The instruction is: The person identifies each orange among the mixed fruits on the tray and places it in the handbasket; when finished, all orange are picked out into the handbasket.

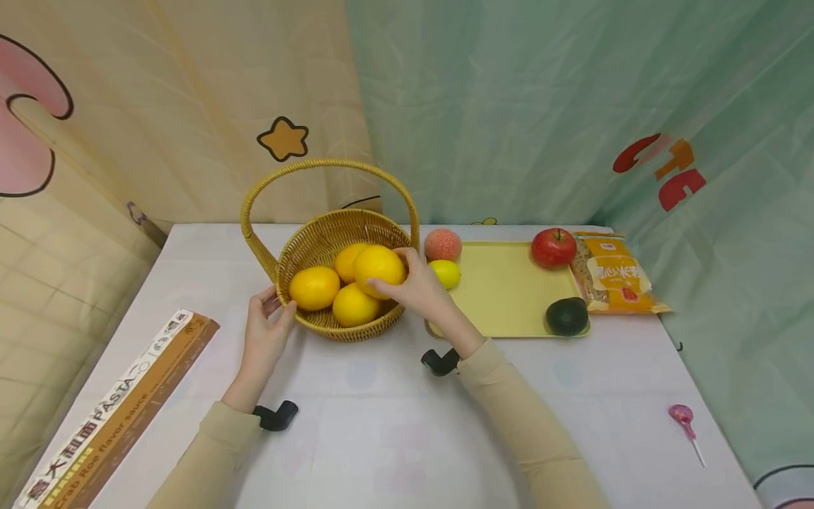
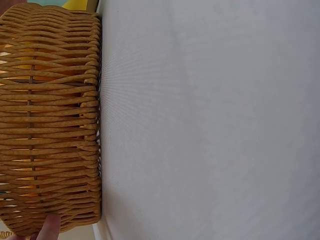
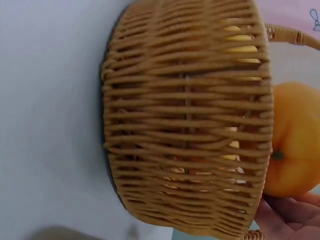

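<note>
A wicker basket [image 1: 352, 334] with a tall hooped handle stands at the back of the table, left of the middle. Three oranges [image 1: 314, 288] lie inside it. My right hand [image 1: 422, 286] grips another orange [image 1: 379, 270] by its right side, thumb in front, above the right part of the basket. The right wrist view shows this orange [image 3: 295, 140] at rim height, beyond the woven wall [image 3: 190, 120]. At the basket's left side my left hand [image 1: 268, 329] holds the rim. One of its fingers [image 2: 50, 227] touches the outer weave in the left wrist view.
Right of the basket lies a yellow tray [image 1: 502, 297]. A peach [image 1: 443, 244], a lime [image 1: 446, 273], a red apple [image 1: 553, 248] and an avocado [image 1: 567, 316] are on or beside it. Further out are a snack bag [image 1: 617, 276], a lollipop [image 1: 682, 415] and, at left, a pasta box [image 1: 121, 410].
</note>
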`<move>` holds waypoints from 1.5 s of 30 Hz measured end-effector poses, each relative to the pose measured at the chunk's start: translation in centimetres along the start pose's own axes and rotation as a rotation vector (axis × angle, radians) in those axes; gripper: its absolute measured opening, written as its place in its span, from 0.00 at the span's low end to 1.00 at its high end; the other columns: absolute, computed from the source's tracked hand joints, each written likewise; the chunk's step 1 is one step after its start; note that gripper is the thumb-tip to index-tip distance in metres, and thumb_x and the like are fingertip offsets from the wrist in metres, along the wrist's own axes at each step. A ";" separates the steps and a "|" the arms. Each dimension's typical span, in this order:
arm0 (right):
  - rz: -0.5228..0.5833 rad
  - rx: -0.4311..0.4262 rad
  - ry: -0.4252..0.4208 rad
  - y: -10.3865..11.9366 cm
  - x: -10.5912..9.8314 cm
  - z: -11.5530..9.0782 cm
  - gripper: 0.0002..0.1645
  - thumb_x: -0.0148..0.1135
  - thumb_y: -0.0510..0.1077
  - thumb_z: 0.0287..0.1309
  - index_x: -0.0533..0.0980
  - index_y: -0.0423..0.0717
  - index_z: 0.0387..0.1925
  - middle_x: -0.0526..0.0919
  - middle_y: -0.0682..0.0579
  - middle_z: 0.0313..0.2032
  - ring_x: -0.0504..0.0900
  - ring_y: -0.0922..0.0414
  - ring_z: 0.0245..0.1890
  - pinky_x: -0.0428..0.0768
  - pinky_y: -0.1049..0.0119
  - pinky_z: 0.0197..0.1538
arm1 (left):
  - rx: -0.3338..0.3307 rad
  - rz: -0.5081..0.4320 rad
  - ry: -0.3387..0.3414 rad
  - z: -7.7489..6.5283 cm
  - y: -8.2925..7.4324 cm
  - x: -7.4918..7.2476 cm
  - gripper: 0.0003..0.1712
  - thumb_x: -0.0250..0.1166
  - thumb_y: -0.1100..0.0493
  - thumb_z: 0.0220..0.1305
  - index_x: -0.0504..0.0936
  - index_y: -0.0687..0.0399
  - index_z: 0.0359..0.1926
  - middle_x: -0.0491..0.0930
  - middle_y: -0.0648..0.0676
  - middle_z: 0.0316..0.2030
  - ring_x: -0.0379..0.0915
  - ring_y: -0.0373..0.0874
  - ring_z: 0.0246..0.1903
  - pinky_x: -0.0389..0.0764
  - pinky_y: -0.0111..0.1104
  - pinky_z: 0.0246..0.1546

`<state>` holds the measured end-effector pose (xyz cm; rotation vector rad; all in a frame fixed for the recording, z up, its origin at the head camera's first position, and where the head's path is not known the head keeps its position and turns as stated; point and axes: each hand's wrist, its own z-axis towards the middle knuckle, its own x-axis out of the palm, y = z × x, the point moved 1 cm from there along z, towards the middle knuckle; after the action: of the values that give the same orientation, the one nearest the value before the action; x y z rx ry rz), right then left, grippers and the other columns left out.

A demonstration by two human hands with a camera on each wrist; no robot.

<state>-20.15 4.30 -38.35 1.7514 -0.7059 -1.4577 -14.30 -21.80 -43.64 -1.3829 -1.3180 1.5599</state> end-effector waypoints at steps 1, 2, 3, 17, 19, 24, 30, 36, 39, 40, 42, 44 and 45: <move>-0.025 -0.010 0.001 0.0 -0.1 0.1 0.50 0.68 0.64 0.52 0.61 0.46 0.69 0.72 0.44 0.64 0.75 0.48 0.58 0.75 0.50 0.65 | 0.000 0.002 0.000 0.0 0.0 0.0 0.34 0.55 0.61 0.72 0.52 0.69 0.71 0.59 0.68 0.69 0.59 0.57 0.69 0.69 0.05 0.40; -0.052 -0.019 -0.001 0.0 -0.1 0.1 0.50 0.68 0.63 0.53 0.60 0.45 0.70 0.71 0.43 0.65 0.74 0.47 0.59 0.74 0.50 0.66 | -0.001 0.001 0.000 0.0 0.0 -0.1 0.34 0.55 0.61 0.72 0.52 0.69 0.71 0.58 0.67 0.69 0.59 0.57 0.69 0.69 0.05 0.40; -0.078 -0.032 -0.007 -0.1 -0.2 0.1 0.50 0.68 0.61 0.54 0.60 0.43 0.70 0.70 0.42 0.65 0.74 0.47 0.60 0.74 0.49 0.66 | -0.002 -0.001 -0.001 0.0 0.0 -0.1 0.34 0.55 0.61 0.72 0.52 0.69 0.71 0.58 0.67 0.69 0.59 0.57 0.69 0.69 0.05 0.41; -0.565 -0.215 -0.158 0.0 1.6 0.7 0.43 0.69 0.46 0.58 0.62 0.29 0.67 0.74 0.35 0.60 0.74 0.42 0.60 0.74 0.54 0.65 | -0.003 0.002 -0.001 -0.2 0.0 -0.1 0.34 0.55 0.61 0.72 0.52 0.68 0.71 0.59 0.67 0.69 0.59 0.56 0.69 0.69 0.05 0.41; -0.655 -0.262 -0.197 -0.2 2.0 0.7 0.40 0.70 0.45 0.57 0.64 0.28 0.64 0.77 0.35 0.56 0.76 0.43 0.56 0.75 0.55 0.63 | -0.005 0.002 -0.002 -0.2 0.0 -0.1 0.34 0.55 0.61 0.72 0.52 0.68 0.71 0.59 0.67 0.69 0.59 0.56 0.69 0.69 0.05 0.40; -0.671 -0.307 -0.218 -0.5 2.3 0.7 0.35 0.70 0.43 0.56 0.68 0.32 0.61 0.79 0.37 0.54 0.77 0.43 0.53 0.75 0.53 0.61 | -0.008 -0.003 -0.004 -0.3 0.1 0.0 0.34 0.55 0.61 0.72 0.52 0.68 0.71 0.59 0.67 0.69 0.59 0.57 0.69 0.69 0.05 0.40; -0.517 -0.263 -0.183 -0.7 1.9 0.8 0.33 0.68 0.43 0.60 0.69 0.35 0.63 0.77 0.38 0.57 0.74 0.43 0.58 0.73 0.53 0.65 | -0.010 0.001 0.003 -0.2 0.0 0.1 0.34 0.55 0.61 0.72 0.52 0.68 0.71 0.59 0.67 0.69 0.59 0.57 0.69 0.69 0.05 0.41; -0.266 -0.198 -0.161 -0.8 1.0 0.1 0.27 0.64 0.43 0.62 0.72 0.39 0.62 0.76 0.41 0.59 0.73 0.46 0.61 0.75 0.55 0.65 | -0.021 0.022 0.036 -0.2 0.0 -0.5 0.37 0.57 0.57 0.72 0.51 0.67 0.72 0.59 0.67 0.70 0.59 0.57 0.69 0.69 0.05 0.41; -0.171 -0.186 -0.165 -0.9 0.4 -0.4 0.24 0.63 0.43 0.64 0.74 0.41 0.60 0.78 0.43 0.58 0.75 0.47 0.60 0.76 0.55 0.64 | -0.021 0.048 0.058 -0.3 -0.2 -0.9 0.38 0.57 0.55 0.72 0.51 0.67 0.73 0.59 0.68 0.70 0.60 0.58 0.69 0.69 0.06 0.40; -0.144 -0.186 -0.169 -1.0 0.1 -0.6 0.23 0.63 0.43 0.64 0.75 0.42 0.59 0.78 0.44 0.57 0.76 0.47 0.58 0.77 0.54 0.62 | -0.020 0.058 0.058 -0.4 -0.3 -1.1 0.38 0.57 0.54 0.72 0.51 0.66 0.73 0.59 0.67 0.70 0.60 0.58 0.68 0.70 0.06 0.41; -0.107 -0.185 -0.183 -1.2 -0.5 -1.0 0.22 0.62 0.44 0.64 0.76 0.43 0.58 0.79 0.45 0.56 0.77 0.47 0.56 0.78 0.54 0.58 | -0.009 0.081 0.038 -0.5 -0.6 -1.3 0.37 0.57 0.54 0.72 0.53 0.65 0.72 0.61 0.66 0.69 0.62 0.58 0.68 0.73 0.09 0.44; -0.085 -0.192 -0.203 -1.5 -1.3 -1.4 0.20 0.62 0.44 0.64 0.77 0.43 0.57 0.79 0.46 0.56 0.77 0.47 0.55 0.78 0.53 0.57 | 0.027 0.109 -0.016 -0.7 -1.1 -1.4 0.34 0.57 0.55 0.72 0.56 0.64 0.71 0.63 0.64 0.69 0.64 0.56 0.67 0.77 0.18 0.52; -0.068 -0.197 -0.214 -1.7 -1.7 -1.6 0.20 0.62 0.44 0.64 0.78 0.43 0.56 0.79 0.46 0.56 0.77 0.47 0.56 0.78 0.52 0.57 | 0.055 0.115 -0.047 -0.8 -1.4 -1.4 0.32 0.57 0.56 0.72 0.57 0.64 0.70 0.63 0.63 0.68 0.64 0.55 0.67 0.78 0.25 0.56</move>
<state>-18.97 6.93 -38.59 1.4972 -0.5919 -1.7182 -13.38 -22.51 -41.78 -1.4176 -1.2329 1.7010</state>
